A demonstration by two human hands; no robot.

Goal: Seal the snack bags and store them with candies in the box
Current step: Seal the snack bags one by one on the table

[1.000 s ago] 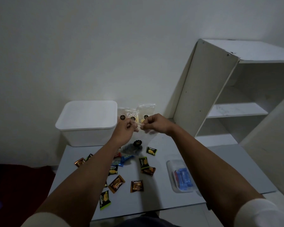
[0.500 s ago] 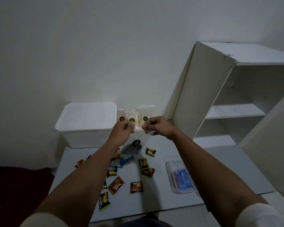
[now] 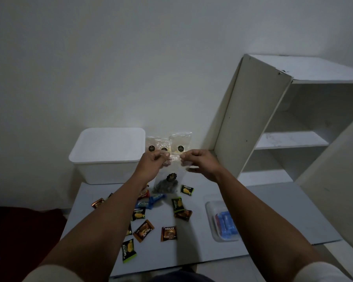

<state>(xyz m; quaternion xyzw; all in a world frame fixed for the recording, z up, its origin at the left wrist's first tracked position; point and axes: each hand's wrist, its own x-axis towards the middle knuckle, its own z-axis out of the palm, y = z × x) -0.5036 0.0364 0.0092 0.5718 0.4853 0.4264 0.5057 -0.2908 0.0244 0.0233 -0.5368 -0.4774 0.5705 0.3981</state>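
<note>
From my feed this reads as a plain room in a home: a bare white wall, an empty white shelf unit tilted against it, a low grey board used as a table, and a dark red rug beside it.

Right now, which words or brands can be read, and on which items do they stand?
"nextar": green-edged candy wrapper
"Nextar": brown candy wrapper
"nextar": yellow-fruit candy wrapper
"nextar": green candy wrapper
"Kalpa", partly hidden: blue candy wrapper
Held snack bag's round black label: too blurred.
</note>
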